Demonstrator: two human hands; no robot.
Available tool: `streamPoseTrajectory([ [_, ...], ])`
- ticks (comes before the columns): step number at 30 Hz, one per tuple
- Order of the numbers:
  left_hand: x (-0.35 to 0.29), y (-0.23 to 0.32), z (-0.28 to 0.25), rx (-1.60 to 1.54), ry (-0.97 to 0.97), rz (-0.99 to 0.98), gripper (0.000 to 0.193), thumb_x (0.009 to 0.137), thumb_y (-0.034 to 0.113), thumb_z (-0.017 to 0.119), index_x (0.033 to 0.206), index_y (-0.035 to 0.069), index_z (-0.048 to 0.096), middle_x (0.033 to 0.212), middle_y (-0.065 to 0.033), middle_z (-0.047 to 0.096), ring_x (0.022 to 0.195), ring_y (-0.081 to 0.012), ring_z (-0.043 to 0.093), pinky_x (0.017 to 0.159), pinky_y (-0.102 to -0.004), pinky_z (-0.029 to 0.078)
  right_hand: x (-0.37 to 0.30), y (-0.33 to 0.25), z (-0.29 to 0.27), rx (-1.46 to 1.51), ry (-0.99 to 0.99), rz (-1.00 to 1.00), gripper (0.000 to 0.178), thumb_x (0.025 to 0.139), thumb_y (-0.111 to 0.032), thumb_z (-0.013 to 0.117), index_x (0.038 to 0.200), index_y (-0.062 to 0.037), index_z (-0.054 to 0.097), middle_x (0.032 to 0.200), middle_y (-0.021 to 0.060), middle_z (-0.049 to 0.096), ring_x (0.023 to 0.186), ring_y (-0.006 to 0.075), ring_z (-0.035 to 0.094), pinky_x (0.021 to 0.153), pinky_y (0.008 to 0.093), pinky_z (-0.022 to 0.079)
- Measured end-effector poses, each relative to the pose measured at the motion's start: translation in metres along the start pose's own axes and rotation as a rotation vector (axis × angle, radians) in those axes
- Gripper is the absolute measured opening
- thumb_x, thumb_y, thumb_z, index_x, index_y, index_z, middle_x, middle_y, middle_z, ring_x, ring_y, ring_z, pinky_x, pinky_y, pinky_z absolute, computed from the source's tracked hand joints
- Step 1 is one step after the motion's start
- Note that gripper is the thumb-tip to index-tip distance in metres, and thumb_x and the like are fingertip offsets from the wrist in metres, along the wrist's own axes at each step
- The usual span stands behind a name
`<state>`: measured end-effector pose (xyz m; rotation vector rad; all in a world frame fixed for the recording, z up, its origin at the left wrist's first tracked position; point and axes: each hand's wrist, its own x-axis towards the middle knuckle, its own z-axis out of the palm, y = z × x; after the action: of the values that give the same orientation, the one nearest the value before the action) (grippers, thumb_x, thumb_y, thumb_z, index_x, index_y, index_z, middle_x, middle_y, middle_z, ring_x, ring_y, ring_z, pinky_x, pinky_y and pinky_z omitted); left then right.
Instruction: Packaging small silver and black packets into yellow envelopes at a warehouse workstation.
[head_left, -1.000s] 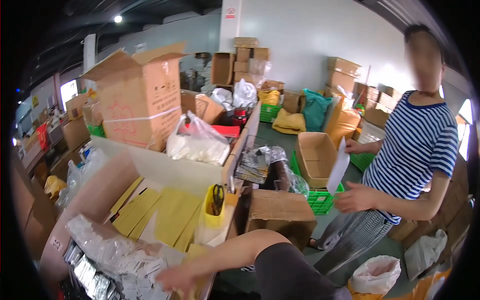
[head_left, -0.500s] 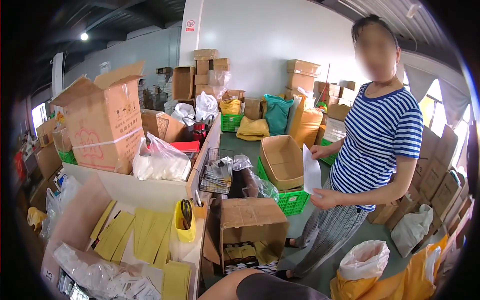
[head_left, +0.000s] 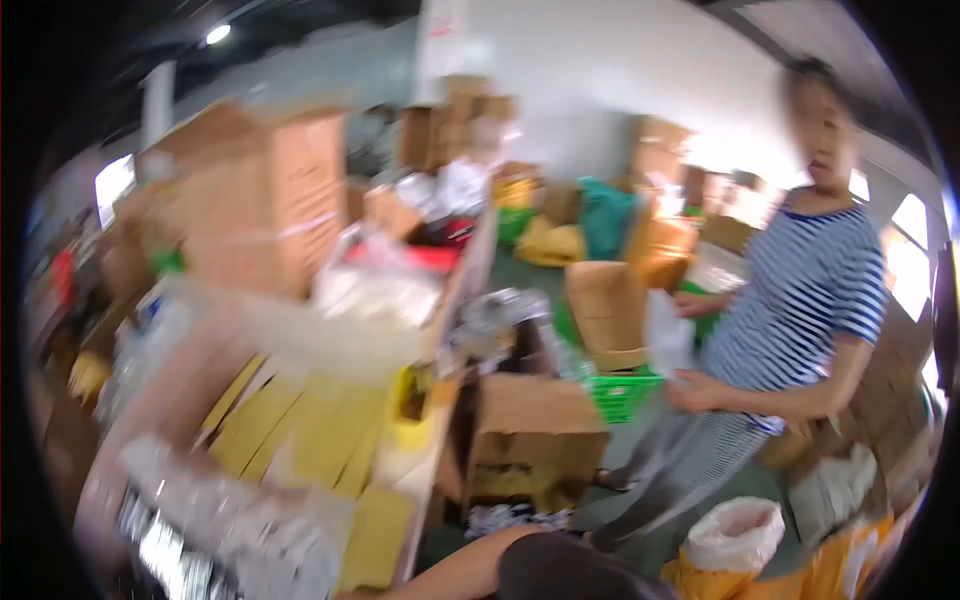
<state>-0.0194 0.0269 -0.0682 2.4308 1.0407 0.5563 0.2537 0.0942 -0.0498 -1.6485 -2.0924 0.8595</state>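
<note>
Neither of my hands shows. At the lower edge a bare limb (head_left: 455,568) of mine comes out of dark cloth (head_left: 570,570); its far end runs out of the picture. Nearest to it lies a stack of flat yellow pieces (head_left: 375,535) on the pale worktop. More long yellow pieces (head_left: 335,430) lie side by side behind, blurred. Crumpled clear plastic bags (head_left: 240,525) cover the front left. A yellow holder (head_left: 412,432) stands at the worktop's right edge; its dark contents are smeared. To the right, another person (head_left: 800,290) holds a white sheet of paper (head_left: 668,335) with both hands.
An opened cardboard box (head_left: 535,410) sits beside the worktop, with a green crate (head_left: 625,395) and another carton (head_left: 605,310) behind. A tall carton (head_left: 235,210) and a white plastic bag (head_left: 380,290) stand beyond the partition. A lined yellow sack (head_left: 735,530) is at lower right.
The whole view has swung, so most things sit farther right, and it is now blurred. More of my bare limb shows at the lower edge. The other person still holds the paper.
</note>
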Motion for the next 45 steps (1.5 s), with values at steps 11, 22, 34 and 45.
streamPoseTrajectory([
  [11, 0.042, 0.034, -0.072, 0.06, -0.253, -0.35, 0.075, 0.064, 0.019, 0.084, 0.131, 0.006, 0.053, 0.101, -0.0145, 0.062, 0.091, -0.036, 0.061, 0.078, -0.0427, 0.051, -0.023, -0.049, -0.012, -0.051, -0.077, -0.048, 0.025, 0.083, -0.029, 0.059, 0.078, -0.0048, 0.063, 0.075, 0.0146, 0.067, 0.071, 0.0355, 0.066, 0.065, 0.0477, 0.052],
  [22, -0.025, -0.002, -0.08, 0.135, 0.393, -0.592, 0.044, 0.081, 0.007, 0.072, 0.122, 0.004, 0.058, 0.123, -0.0168, 0.057, 0.112, -0.036, 0.057, 0.098, -0.0407, 0.046, 0.029, 0.099, -0.128, -0.3, 0.34, 0.145, 0.025, 0.081, -0.016, 0.063, 0.103, -0.0048, 0.065, 0.1, 0.0173, 0.064, 0.098, 0.0372, 0.06, 0.081, 0.0467, 0.048],
  [34, -0.016, -0.036, -0.098, 0.337, 0.564, -0.627, 0.031, 0.08, 0.003, 0.067, 0.111, 0.003, 0.063, 0.116, -0.0166, 0.06, 0.106, -0.0379, 0.058, 0.09, -0.0417, 0.049, 0.029, -0.004, -0.11, 0.195, 0.153, 0.226, 0.015, 0.088, -0.014, 0.062, 0.096, -0.0052, 0.071, 0.096, 0.0165, 0.067, 0.094, 0.0331, 0.064, 0.082, 0.0362, 0.05],
  [45, 0.015, -0.08, -0.103, 0.326, 0.525, -0.708, 0.021, 0.074, 0.006, 0.069, 0.093, 0.007, 0.063, 0.098, -0.0118, 0.059, 0.096, -0.0353, 0.057, 0.081, -0.0443, 0.048, 0.053, 0.025, -0.046, -0.064, 0.437, 0.0, 0.012, 0.081, -0.011, 0.07, 0.09, -0.0043, 0.069, 0.1, 0.0124, 0.06, 0.096, 0.0318, 0.061, 0.08, 0.0418, 0.05],
])
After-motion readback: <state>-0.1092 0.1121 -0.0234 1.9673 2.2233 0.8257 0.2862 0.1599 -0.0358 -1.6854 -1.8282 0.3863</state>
